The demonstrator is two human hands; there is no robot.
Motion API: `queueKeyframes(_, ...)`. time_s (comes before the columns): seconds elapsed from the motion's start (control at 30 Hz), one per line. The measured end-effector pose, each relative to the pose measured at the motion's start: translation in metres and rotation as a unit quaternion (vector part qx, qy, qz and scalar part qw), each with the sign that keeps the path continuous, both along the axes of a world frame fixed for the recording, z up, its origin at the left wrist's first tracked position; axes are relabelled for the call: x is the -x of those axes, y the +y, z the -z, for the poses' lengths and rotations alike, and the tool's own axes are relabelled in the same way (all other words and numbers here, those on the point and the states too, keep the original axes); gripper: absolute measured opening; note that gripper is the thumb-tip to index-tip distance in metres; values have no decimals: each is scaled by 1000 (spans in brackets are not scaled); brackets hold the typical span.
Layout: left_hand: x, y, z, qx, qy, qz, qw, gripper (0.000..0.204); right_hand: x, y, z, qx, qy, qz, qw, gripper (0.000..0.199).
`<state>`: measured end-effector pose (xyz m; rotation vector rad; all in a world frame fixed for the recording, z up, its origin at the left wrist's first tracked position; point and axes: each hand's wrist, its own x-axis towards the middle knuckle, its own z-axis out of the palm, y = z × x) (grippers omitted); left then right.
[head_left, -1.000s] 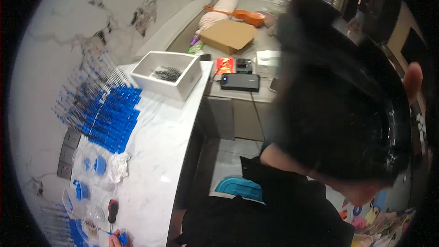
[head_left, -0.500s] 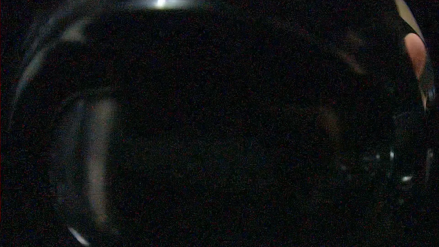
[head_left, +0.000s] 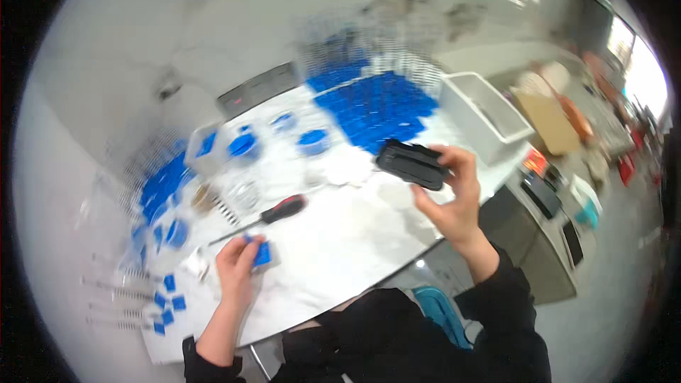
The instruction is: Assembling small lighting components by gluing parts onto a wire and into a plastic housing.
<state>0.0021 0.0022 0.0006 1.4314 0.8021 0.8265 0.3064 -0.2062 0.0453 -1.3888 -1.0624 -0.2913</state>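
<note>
Over the right half of the white table (head_left: pixel 340 241), my right hand (head_left: pixel 460 202) holds up a dark, oblong plastic case (head_left: pixel 411 163), thumb below and fingers at its right end. Low on the left side of the tabletop, my left hand (head_left: pixel 236 266) has its thumb and fingers closed on a small blue block (head_left: pixel 262 252); its exact kind is blurred. Just beyond that hand lies a screwdriver (head_left: pixel 284 208) with a black and red handle, its shaft pointing left. A white crumpled scrap (head_left: pixel 196 264) sits to the left of my left hand.
Blue-lidded tubs (head_left: pixel 243 145) and a large stack of blue pieces (head_left: pixel 383 106) stand at the back. A white bin (head_left: pixel 489 117) is at the right corner. Thin rods with blue tags (head_left: pixel 159 301) lie at left. A phone (head_left: pixel 572 243) rests on a cabinet at right.
The earlier picture is almost wholly dark, with only faint glints. Now the lit table and both hands show; how the hands moved between them cannot be made out.
</note>
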Motion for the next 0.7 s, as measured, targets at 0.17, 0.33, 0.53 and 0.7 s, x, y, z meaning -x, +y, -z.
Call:
queueKeyframes(0.17, 11, 5, 5, 29, -20, 13, 999, 20, 0, 14, 38, 119, 28, 0, 992, 40)
queueKeyframes(0.33, 3, 6, 1, 60, -81, 26, 995, 16, -13, 7, 51, 207, 1, 58, 977, 40)
queueKeyframes(0.53, 4, 6, 1, 86, -122, 73, 986, 17, 21, 34, 11, 219, -92, 54, 970, 39)
queueKeyframes(0.7, 12, 1, 2, 108, -75, 168, 977, 17, 81, 102, -33, 310, -12, -399, 863, 30)
